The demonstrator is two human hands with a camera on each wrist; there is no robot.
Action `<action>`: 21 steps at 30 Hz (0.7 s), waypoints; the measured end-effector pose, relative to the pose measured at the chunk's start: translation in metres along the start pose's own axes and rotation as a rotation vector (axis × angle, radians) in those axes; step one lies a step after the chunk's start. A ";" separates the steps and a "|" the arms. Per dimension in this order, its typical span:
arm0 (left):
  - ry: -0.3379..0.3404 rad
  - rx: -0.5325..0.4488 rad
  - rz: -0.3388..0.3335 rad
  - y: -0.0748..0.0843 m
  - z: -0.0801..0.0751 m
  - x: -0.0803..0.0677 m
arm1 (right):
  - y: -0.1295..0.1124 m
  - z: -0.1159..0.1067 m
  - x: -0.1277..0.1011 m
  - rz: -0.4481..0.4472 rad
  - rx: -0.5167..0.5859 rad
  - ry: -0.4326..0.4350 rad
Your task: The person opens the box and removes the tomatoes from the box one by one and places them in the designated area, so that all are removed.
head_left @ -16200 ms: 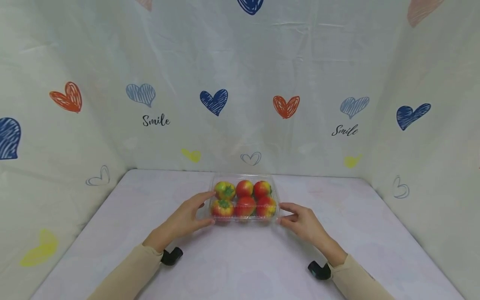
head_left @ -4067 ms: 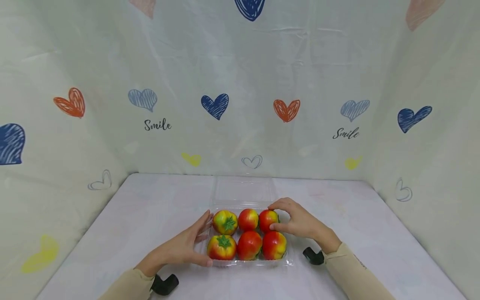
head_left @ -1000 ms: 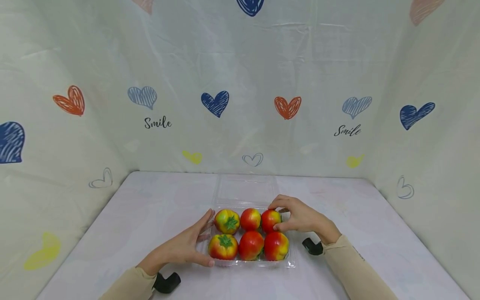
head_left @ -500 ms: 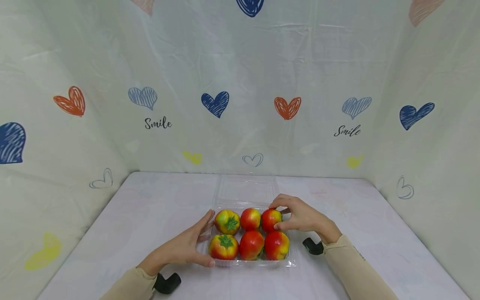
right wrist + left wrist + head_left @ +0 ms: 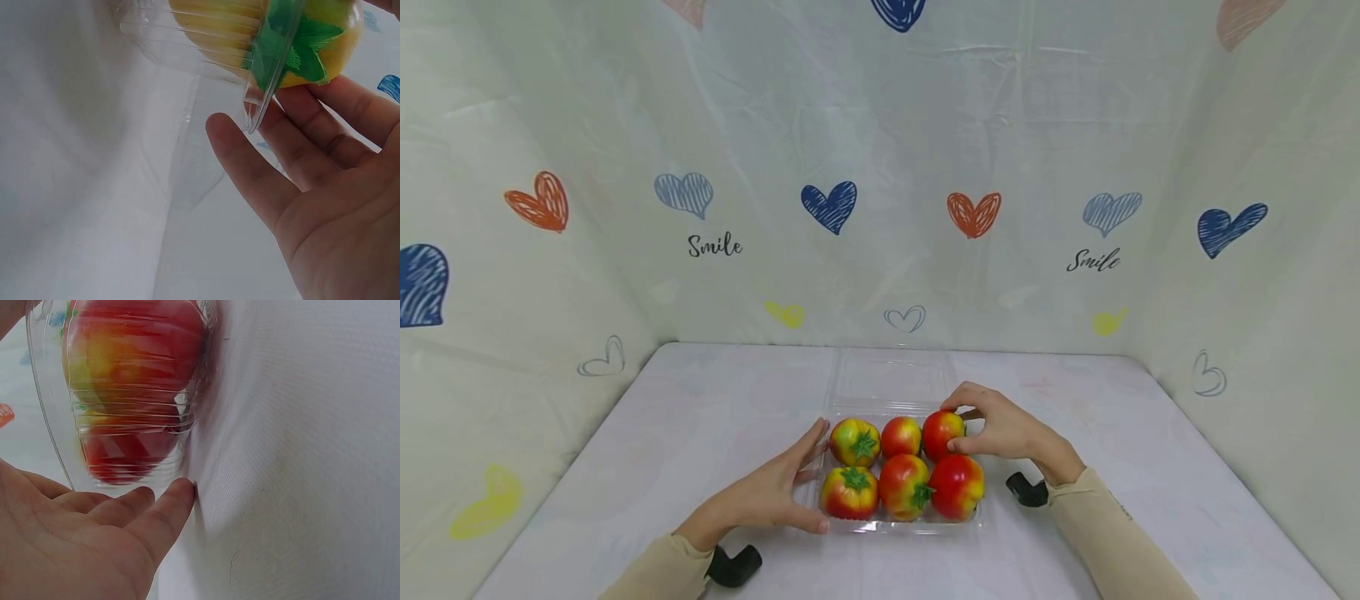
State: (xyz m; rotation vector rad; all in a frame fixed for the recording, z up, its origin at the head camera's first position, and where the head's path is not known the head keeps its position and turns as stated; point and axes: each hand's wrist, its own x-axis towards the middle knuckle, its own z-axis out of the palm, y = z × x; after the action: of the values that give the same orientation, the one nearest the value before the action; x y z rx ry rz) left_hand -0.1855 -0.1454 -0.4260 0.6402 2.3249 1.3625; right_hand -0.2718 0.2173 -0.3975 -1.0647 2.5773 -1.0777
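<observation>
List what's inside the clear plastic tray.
The clear plastic tray holds six tomatoes in two rows of three. The right hand grips the back-right tomato. The tray floor beneath is hidden.

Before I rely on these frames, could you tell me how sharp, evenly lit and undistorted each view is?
Head view: even, soft light, faint shadows, sharp on the tomatoes, with wide-angle bending of the backdrop edges. Left wrist view: the clear tray shows streaky glare and the fruit behind it is blurred; the left hand is soft. Right wrist view: the right hand is fairly sharp, the cloth washed out.
</observation>
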 end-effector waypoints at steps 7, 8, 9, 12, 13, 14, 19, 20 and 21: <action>-0.004 -0.015 -0.007 0.002 0.000 0.000 | 0.000 -0.001 0.000 -0.035 0.007 0.043; -0.003 -0.016 -0.010 0.002 0.000 0.000 | 0.000 -0.001 0.000 -0.036 0.007 0.045; -0.003 -0.019 -0.014 0.002 0.000 0.000 | 0.000 -0.002 -0.001 -0.031 0.003 0.048; -0.001 -0.022 -0.016 0.002 0.000 0.000 | -0.002 -0.002 -0.002 0.010 -0.023 0.057; -0.001 -0.023 -0.015 0.001 0.000 0.000 | -0.003 -0.002 -0.002 0.026 -0.029 0.058; -0.001 -0.023 -0.015 0.001 0.000 0.000 | -0.004 -0.002 -0.002 0.043 -0.032 0.059; -0.003 -0.024 -0.015 0.001 0.000 0.000 | -0.006 -0.001 -0.002 0.061 -0.017 0.069; -0.003 -0.023 -0.014 0.001 0.000 0.000 | -0.005 0.000 -0.002 0.053 -0.012 0.073; -0.004 -0.023 -0.014 0.001 0.000 0.000 | -0.004 0.000 -0.002 0.046 -0.006 0.078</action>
State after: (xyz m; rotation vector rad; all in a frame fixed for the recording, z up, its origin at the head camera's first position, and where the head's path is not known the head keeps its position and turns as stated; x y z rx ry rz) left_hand -0.1850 -0.1449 -0.4250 0.6185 2.3031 1.3783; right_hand -0.2682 0.2165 -0.3946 -0.9789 2.6534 -1.1224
